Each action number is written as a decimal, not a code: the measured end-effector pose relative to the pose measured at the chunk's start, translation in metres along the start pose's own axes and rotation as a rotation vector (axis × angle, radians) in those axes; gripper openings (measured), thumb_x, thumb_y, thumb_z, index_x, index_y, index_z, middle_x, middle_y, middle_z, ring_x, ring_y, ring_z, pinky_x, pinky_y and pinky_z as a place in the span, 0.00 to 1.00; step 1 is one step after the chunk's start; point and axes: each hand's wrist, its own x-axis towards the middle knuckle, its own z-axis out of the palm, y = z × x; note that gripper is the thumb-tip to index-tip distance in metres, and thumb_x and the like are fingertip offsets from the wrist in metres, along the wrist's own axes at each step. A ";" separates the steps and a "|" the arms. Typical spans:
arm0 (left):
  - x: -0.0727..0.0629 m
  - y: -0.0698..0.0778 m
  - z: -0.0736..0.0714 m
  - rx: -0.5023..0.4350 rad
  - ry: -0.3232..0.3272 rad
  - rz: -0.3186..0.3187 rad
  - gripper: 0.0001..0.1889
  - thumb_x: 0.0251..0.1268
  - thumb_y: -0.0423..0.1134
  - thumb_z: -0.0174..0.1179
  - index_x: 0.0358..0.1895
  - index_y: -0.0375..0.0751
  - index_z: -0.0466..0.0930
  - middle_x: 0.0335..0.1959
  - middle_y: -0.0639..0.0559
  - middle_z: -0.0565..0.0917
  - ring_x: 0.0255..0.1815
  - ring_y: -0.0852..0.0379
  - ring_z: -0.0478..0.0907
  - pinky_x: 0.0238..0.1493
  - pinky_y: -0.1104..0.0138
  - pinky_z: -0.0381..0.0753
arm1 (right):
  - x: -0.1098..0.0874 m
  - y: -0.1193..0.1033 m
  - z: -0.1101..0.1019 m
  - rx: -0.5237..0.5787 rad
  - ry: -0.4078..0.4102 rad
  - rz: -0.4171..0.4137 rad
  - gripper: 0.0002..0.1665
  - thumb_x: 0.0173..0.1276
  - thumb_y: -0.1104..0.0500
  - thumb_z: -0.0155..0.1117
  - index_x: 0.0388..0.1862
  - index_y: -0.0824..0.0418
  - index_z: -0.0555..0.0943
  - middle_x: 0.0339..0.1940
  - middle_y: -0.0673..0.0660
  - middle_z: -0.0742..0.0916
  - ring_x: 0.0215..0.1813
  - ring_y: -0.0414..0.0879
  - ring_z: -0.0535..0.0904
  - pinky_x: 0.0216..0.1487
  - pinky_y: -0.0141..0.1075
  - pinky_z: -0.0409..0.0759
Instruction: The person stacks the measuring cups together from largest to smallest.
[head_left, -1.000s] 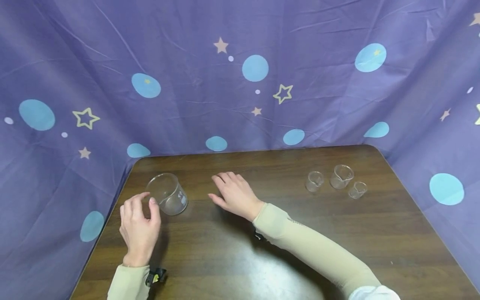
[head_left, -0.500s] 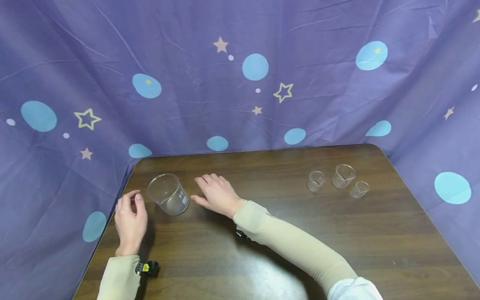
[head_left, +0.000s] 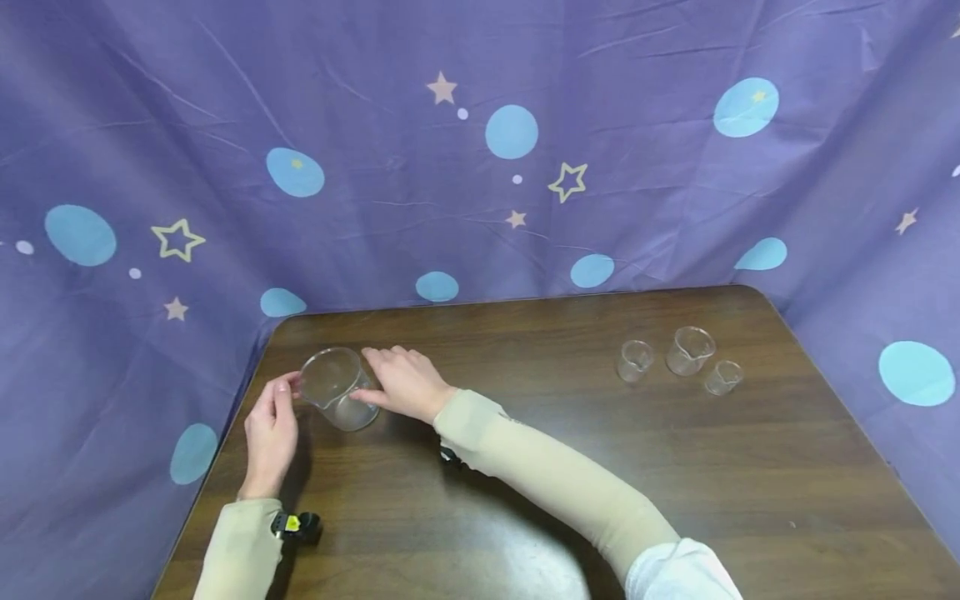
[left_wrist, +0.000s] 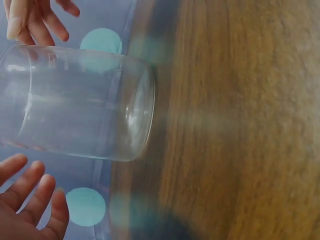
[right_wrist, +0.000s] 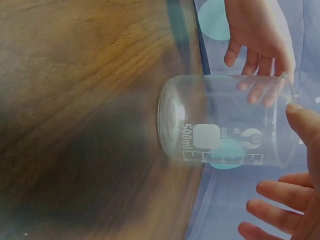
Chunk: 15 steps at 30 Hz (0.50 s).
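Observation:
A large glass beaker (head_left: 332, 385), marked 500ml in the right wrist view (right_wrist: 206, 136), stands upright on the left part of the table. At its left side is my left hand (head_left: 272, 435), fingers extended and slightly bent; a gap shows between them and the glass in the left wrist view. On the other side, my right hand (head_left: 405, 385) spreads its thumb in front of the beaker and its fingers behind. The right thumb (right_wrist: 302, 120) lies close to the rim; whether it touches cannot be told. Neither hand grips the glass.
Three smaller glass beakers stand at the right rear: one at the left (head_left: 635, 360), the largest in the middle (head_left: 688, 352) and the smallest at the right (head_left: 723, 378). A purple patterned curtain (head_left: 480, 208) surrounds the brown wooden table (head_left: 480, 517).
My right hand has moved left to the large beaker. The left hand drew away to the left, then came back toward the glass. The beaker has stayed in place.

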 end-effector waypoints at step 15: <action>0.001 -0.006 0.004 -0.189 -0.119 -0.013 0.22 0.88 0.41 0.41 0.63 0.31 0.81 0.57 0.32 0.85 0.44 0.71 0.81 0.36 0.78 0.83 | 0.015 -0.005 0.013 0.182 -0.091 0.054 0.39 0.68 0.34 0.70 0.66 0.58 0.76 0.52 0.52 0.90 0.48 0.45 0.87 0.43 0.36 0.87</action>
